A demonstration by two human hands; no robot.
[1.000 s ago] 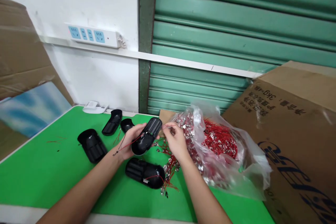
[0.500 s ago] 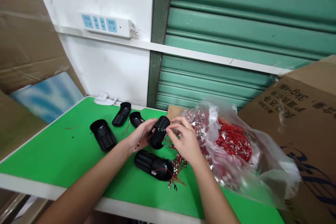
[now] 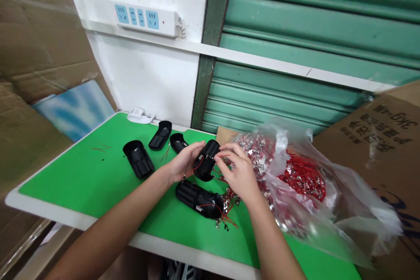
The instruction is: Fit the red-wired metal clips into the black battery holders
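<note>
My left hand (image 3: 184,162) is closed around the edge of a black plastic battery casing (image 3: 207,167), held tilted above the table. A thin red wire shows on its near side. My right hand (image 3: 239,174) pinches another red wire (image 3: 225,155), its fingertips at the casing's right edge; the wire's far end is too small to make out. Just below lies a second black casing (image 3: 190,194) with a red wire across it. Further left are more black casings (image 3: 139,162), (image 3: 160,135) and, partly hidden behind my left hand, a curved one (image 3: 178,141).
On the green table (image 3: 82,183), a clear plastic bag (image 3: 278,170) of red wires with metal contacts (image 3: 303,179) spills toward the casings. Cardboard boxes (image 3: 370,148) flank both sides. A power strip (image 3: 146,19) hangs on the wall above a white plastic piece (image 3: 141,116).
The camera view has shifted, so everything sits a little further right. Both hands keep nearly the same hold on the casing and the wire.
</note>
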